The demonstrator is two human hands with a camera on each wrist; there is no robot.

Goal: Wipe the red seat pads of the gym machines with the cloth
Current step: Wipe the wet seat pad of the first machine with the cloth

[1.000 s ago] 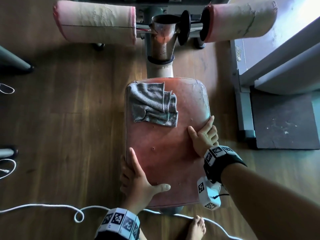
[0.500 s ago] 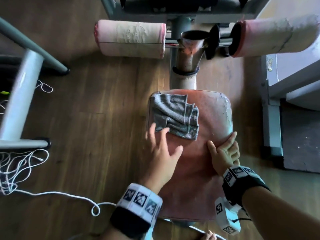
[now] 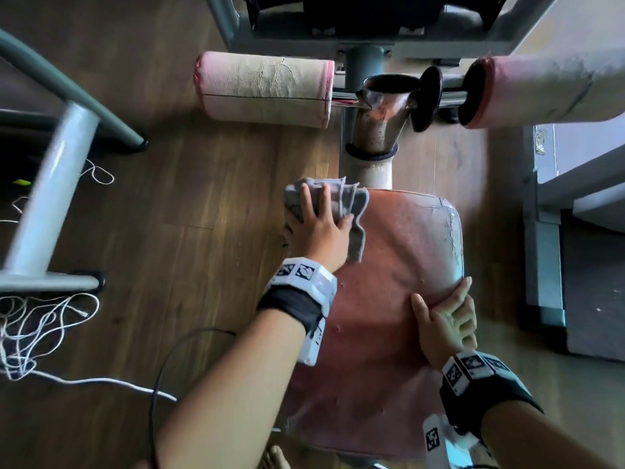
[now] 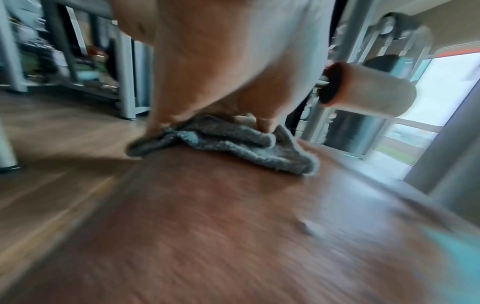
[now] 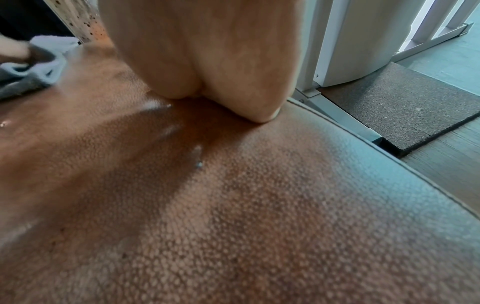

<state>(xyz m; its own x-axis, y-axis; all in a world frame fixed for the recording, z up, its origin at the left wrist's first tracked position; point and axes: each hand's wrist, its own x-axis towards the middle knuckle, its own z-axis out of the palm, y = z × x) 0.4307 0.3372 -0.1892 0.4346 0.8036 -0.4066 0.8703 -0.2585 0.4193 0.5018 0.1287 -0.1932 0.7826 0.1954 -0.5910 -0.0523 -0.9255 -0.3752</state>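
Head view: left hand [image 3: 316, 228] lies on a bunched grey cloth [image 3: 341, 204] at the far left corner of the red seat [image 3: 389, 299], fingers spread on top and thumb tucked against the fold, so it seems to press and lightly gather the cloth. Right hand [image 3: 443, 319] braces the seat's right edge, thumb on top, fingers curled over the rim. A roller [image 3: 263, 89] sits beyond the seat.

Left wrist view: blurred; fingers [image 4: 267, 123] dig into the cloth [image 4: 233, 142], which rests on the seat's [image 4: 233, 216] far edge, one fold hanging over. Judged from this, the wipe goes best with the cloth flattened under the palm, then drawn back in overlapping strokes.

Right wrist view: palm [image 5: 207, 61] rests on the grained seat [image 5: 259, 205]; fingers are hidden. Cloth [image 5: 31, 67] shows far left. Small pale marks [image 5: 198, 156] near the palm look worth a firm pass
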